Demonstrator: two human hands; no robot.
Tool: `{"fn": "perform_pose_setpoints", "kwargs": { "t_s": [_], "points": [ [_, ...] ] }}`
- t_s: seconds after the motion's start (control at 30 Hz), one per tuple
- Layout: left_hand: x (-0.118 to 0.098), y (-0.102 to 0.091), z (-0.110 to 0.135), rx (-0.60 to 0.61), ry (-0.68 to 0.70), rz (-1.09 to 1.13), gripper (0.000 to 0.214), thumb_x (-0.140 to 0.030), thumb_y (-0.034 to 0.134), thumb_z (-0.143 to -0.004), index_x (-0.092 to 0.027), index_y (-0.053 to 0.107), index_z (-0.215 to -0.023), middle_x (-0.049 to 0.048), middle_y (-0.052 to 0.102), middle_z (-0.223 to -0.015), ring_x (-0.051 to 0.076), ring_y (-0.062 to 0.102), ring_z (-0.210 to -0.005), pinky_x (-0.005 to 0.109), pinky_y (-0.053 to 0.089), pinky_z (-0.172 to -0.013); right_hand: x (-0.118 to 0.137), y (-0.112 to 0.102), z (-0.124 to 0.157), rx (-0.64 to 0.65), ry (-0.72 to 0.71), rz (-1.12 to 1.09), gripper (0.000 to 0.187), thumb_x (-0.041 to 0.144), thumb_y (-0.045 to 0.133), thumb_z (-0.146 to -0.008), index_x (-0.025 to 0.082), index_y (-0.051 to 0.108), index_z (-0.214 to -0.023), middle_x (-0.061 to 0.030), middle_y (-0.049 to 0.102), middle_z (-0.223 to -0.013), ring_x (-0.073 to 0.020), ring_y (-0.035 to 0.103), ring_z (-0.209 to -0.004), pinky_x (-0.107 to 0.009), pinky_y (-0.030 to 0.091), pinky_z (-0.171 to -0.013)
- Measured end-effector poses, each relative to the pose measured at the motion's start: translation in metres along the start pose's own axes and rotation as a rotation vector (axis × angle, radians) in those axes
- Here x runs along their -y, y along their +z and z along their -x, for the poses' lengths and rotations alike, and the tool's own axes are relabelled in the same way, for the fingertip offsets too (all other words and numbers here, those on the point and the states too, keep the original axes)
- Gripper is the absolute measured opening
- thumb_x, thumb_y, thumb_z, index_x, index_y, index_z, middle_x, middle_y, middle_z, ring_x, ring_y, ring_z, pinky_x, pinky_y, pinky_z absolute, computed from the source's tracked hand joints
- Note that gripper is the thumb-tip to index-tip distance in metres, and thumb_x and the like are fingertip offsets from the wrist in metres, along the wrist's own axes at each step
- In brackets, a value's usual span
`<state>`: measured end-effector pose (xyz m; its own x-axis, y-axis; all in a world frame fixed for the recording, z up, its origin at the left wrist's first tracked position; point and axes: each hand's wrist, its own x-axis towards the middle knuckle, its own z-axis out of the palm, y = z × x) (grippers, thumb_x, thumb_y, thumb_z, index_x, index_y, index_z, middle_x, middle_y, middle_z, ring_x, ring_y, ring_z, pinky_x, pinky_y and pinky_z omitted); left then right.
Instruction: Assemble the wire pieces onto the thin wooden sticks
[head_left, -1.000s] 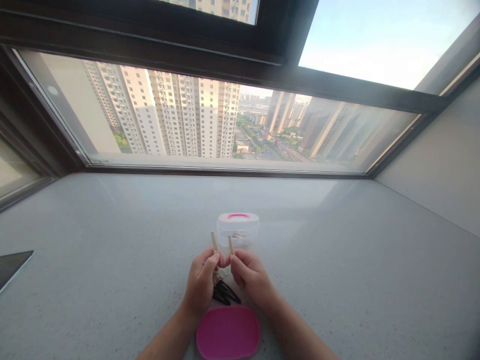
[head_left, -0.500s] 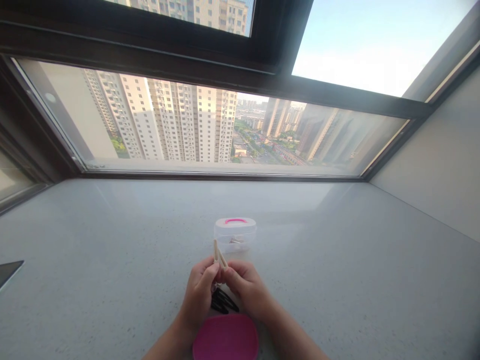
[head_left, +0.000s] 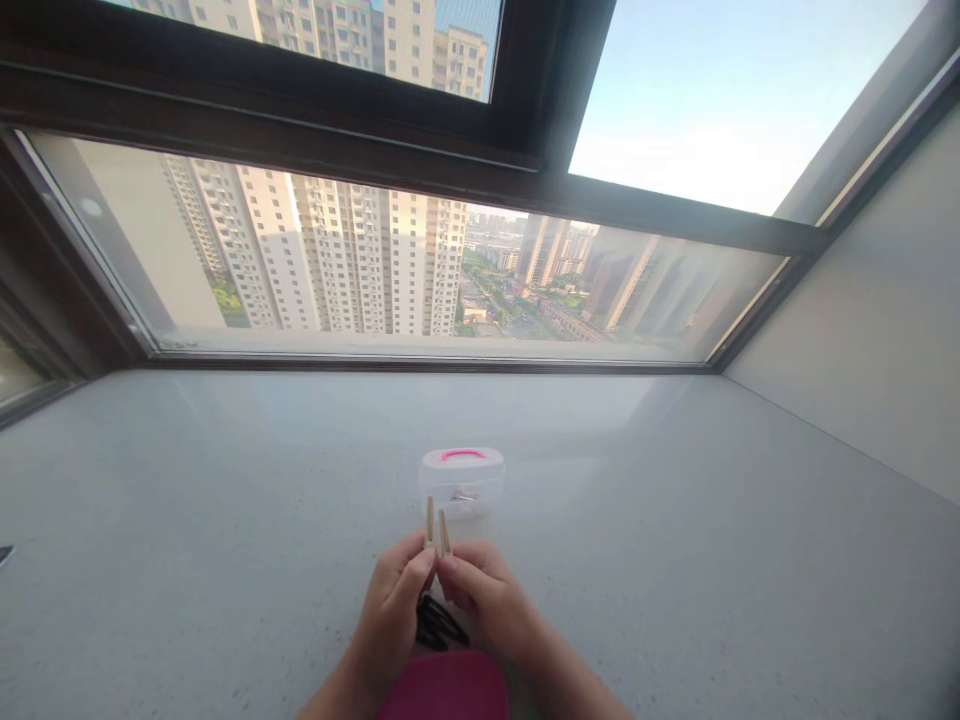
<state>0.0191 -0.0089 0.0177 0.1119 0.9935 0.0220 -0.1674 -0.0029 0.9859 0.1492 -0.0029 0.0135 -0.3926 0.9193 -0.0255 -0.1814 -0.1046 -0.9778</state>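
Observation:
My left hand [head_left: 395, 595] pinches a slim beige hair clip [head_left: 430, 520], which points up and away from me. A second beige hair clip [head_left: 445, 532] stands upright between the thumb and fingers of my right hand [head_left: 480, 590]. The two clips are side by side with a narrow gap at their tips. Under my hands lie several black hair clips [head_left: 441, 622], partly covered by my left hand. Nearest to me is a pink, rounded dish or lid [head_left: 446, 688], cut off by the bottom edge.
Beyond my hands stands a clear plastic box [head_left: 480, 490] with a pink handle and small items inside. The pale speckled surface [head_left: 675, 560] reaches back to a dark window frame [head_left: 420, 364]. A white wall [head_left: 885, 330] rises on the right. A dark object's corner [head_left: 4, 553] shows at far left.
The clip in my right hand has turned from a slant to nearly upright, alongside the left one. The whole view has shifted, so things sit slightly lower and further left.

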Motion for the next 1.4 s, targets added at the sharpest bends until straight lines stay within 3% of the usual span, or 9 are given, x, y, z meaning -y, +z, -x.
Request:
{"fn": "perform_pose_setpoints", "kwargs": {
  "t_s": [0.1, 0.27, 0.7, 1.03, 1.4],
  "points": [
    [-0.0013, -0.0005, 0.0009, 0.037, -0.011, -0.009, 0.027, -0.034, 0.052, -0.079, -0.017, 0.058, -0.059, -0.0021, 0.047, -0.053, 0.015, 0.041, -0.054, 0.023, 0.037, -0.054, -0.0019, -0.0002, 0.0001, -0.067, 0.04, -0.063, 0.038, 0.047, 0.059, -0.077, 0.017, 0.047, -0.056, 0.005, 0.033, -0.05, -0.0089, 0.025, -0.049, -0.024, 0.018, -0.047],
    [-0.0021, -0.0029, 0.0035, 0.143, 0.011, 0.04, 0.026, -0.032, 0.049, -0.076, -0.016, 0.06, -0.06, 0.0023, 0.052, -0.061, 0.018, 0.045, -0.061, 0.026, 0.037, -0.058, 0.0003, 0.0004, -0.0003, -0.049, 0.013, -0.103, 0.034, 0.04, 0.056, -0.074, 0.017, 0.045, -0.051, 0.0049, 0.032, -0.047, -0.009, 0.024, -0.047, -0.025, 0.018, -0.047],
    [0.0055, -0.0049, 0.0007, -0.013, 0.016, -0.114, 0.034, -0.038, 0.047, -0.079, -0.021, 0.038, -0.051, -0.0042, 0.03, -0.052, 0.013, 0.028, -0.051, 0.025, 0.024, -0.048, -0.0014, -0.0021, -0.0005, -0.08, 0.019, -0.003, 0.029, 0.033, 0.053, -0.069, 0.016, 0.048, -0.045, 0.0046, 0.033, -0.043, -0.0086, 0.025, -0.046, -0.026, 0.017, -0.047],
    [-0.0005, 0.0028, 0.0012, 0.06, 0.041, -0.1, 0.03, -0.034, 0.05, -0.082, -0.017, 0.057, -0.058, 0.0011, 0.054, -0.058, 0.016, 0.047, -0.057, 0.024, 0.039, -0.055, -0.0051, -0.0029, -0.0014, -0.023, -0.019, 0.0, 0.038, 0.04, 0.054, -0.075, 0.016, 0.046, -0.047, 0.0056, 0.029, -0.044, -0.0081, 0.023, -0.046, -0.025, 0.016, -0.046],
    [0.005, -0.0006, 0.0035, 0.046, 0.075, -0.121, 0.031, -0.034, 0.048, -0.082, -0.017, 0.055, -0.059, 0.0, 0.048, -0.059, 0.016, 0.043, -0.058, 0.024, 0.038, -0.055, -0.006, -0.004, -0.0006, 0.068, -0.014, 0.036, 0.025, 0.027, 0.052, -0.07, 0.016, 0.046, -0.049, 0.0036, 0.035, -0.049, -0.0089, 0.027, -0.05, -0.024, 0.021, -0.049]
  ]
}}
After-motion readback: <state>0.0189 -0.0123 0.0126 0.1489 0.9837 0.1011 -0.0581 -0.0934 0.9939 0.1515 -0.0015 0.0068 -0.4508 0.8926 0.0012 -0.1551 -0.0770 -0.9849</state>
